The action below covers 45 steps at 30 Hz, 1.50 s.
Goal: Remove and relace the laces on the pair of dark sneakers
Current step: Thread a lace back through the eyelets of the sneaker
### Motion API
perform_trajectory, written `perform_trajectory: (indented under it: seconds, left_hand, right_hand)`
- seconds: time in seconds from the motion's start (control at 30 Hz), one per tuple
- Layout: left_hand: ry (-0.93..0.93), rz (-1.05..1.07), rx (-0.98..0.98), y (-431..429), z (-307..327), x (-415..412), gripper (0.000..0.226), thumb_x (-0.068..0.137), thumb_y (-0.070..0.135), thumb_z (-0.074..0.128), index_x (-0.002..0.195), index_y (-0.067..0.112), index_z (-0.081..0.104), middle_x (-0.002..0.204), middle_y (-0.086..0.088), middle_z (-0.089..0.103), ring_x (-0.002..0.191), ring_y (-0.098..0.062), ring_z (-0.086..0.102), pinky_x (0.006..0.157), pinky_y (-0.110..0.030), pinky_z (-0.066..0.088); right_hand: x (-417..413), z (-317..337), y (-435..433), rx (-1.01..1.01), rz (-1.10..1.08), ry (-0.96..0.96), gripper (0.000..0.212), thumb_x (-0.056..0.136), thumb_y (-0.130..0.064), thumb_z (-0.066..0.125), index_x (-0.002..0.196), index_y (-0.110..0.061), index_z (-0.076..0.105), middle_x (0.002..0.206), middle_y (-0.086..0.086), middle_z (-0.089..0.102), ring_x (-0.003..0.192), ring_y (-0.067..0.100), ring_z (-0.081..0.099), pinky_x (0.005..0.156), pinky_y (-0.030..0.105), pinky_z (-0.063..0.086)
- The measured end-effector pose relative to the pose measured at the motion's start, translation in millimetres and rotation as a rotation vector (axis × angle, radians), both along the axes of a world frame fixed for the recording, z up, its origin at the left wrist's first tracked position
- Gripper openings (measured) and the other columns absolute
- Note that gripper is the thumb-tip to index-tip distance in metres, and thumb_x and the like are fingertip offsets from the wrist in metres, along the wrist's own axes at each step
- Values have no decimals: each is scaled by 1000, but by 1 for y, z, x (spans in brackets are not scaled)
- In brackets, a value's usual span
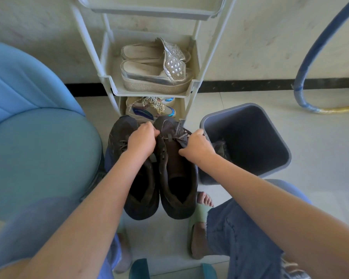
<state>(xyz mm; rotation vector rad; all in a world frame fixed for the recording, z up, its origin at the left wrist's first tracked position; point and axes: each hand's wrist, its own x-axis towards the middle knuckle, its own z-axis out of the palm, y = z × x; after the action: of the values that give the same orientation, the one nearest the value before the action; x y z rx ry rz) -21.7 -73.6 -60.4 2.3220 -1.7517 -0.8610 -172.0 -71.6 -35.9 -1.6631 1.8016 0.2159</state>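
**Dark fabric sneakers, pair on floor: lace removal at its opening, right shoe in hand**

1. Fingers. The left fingers are curled tight and bear down at the inner edge of the right sneaker, level with the front of its lacing. Whether they pinch lace or fabric is hidden under the knuckles. The right fingers are curled over the outer edge of the same shoe beside the loose greyish lace, with the thumb spread back toward the tongue.

2. Hands. The left hand lies across the left sneaker to reach its neighbour. The right hand steadies the shoe from outside.

3. Step, as judged. Unlacing is barely begun: both shoes carry laces. The next move calls for finding the knot or free end on the right sneaker and drawing it out through the eyelets while the other hand holds the upper down.

4. Orientation. The shoes stand side by side, touching, soles down. Their long axes run straight away from the person, toes toward the pale plastic shoe rack, heel openings nearest the person's knees.

5. Surroundings. A grey plastic waste bin stands just beside the right sneaker.
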Motion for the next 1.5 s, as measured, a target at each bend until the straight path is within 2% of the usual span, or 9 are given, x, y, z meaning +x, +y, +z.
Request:
perform_trajectory:
  seconds: [0.3, 0.43, 0.53, 0.63, 0.73, 0.83, 1.07, 1.3, 1.5]
  left_hand:
    - [859, 1080, -562, -22, 45, 46, 34, 98, 17, 31, 66, 16, 39, 61, 1, 50, 43, -7, 41, 43, -17, 34]
    - [870, 981, -623, -20, 54, 44, 23, 101, 20, 29, 86, 14, 45, 73, 5, 57, 66, -10, 57, 68, -29, 46]
    - [1195, 758, -306, -10, 53, 15, 21, 104, 24, 28, 91, 14, 41, 61, 1, 51, 49, -12, 57, 55, -31, 57]
    - [934, 594, -100, -8, 35, 3, 26, 98, 33, 41, 78, 17, 35, 55, 5, 35, 45, -13, 33, 38, -24, 35]
    - [236, 210, -17, -1, 13, 5, 34, 84, 46, 63, 101, 19, 50, 89, 0, 56, 78, -20, 54, 67, -32, 42]
    - [-15, 39, 74, 0, 7, 6, 34, 87, 46, 62, 107, 19, 63, 107, -5, 64, 98, -25, 60, 72, -33, 43]
    - [127, 134, -29, 2, -6, -4, 19, 98, 29, 46, 90, 14, 53, 93, -6, 59, 85, -24, 53, 68, -32, 35]
    - [897, 852, -485, -16, 38, 10, 20, 102, 16, 31, 88, 12, 44, 77, 3, 56, 38, 0, 39, 37, -13, 30]
    - [830, 1039, -678, -22, 34, 34, 28, 101, 23, 30, 74, 20, 37, 71, 6, 52, 55, -12, 43, 60, -28, 37]
  right_hand:
    - [-13, 3, 1, 35, 139, 83, 13, 91, -15, 56, 88, -3, 51, 92, 12, 54, 80, 27, 56, 67, 31, 46]
    - [-11, 2, 1, 106, 30, 7, 25, 91, -24, 52, 73, -7, 46, 79, 12, 60, 67, 31, 66, 65, 33, 57]
    - [-4, -4, 3, 118, -1, -1, 29, 93, -30, 50, 91, -2, 55, 85, 12, 60, 81, 31, 66, 70, 33, 53]
    - [1, -12, 2, 105, -24, 7, 54, 92, -30, 51, 136, -2, 36, 113, 14, 59, 100, 32, 61, 80, 38, 52]
    - [1, -17, 0, 46, 25, -15, 63, 92, -27, 52, 147, -13, 25, 142, 16, 39, 112, 35, 56, 89, 40, 50]
    - [3, -22, -1, 1, 74, -46, 71, 92, -24, 53, 152, -26, 16, 153, 13, 21, 124, 36, 48, 90, 39, 48]
    - [6, -25, 1, 15, 145, -12, 74, 92, -18, 47, 153, -33, 8, 160, 7, 10, 118, 33, 55, 87, 39, 52]
    - [2, -22, 4, 67, 170, 6, 80, 92, -9, 41, 153, -37, -3, 161, 10, 7, 117, 34, 56, 87, 38, 53]
    - [7, -19, 9, 4, 196, 14, 69, 91, -8, 47, 152, -22, 17, 148, 17, 37, 115, 37, 56, 90, 46, 52]
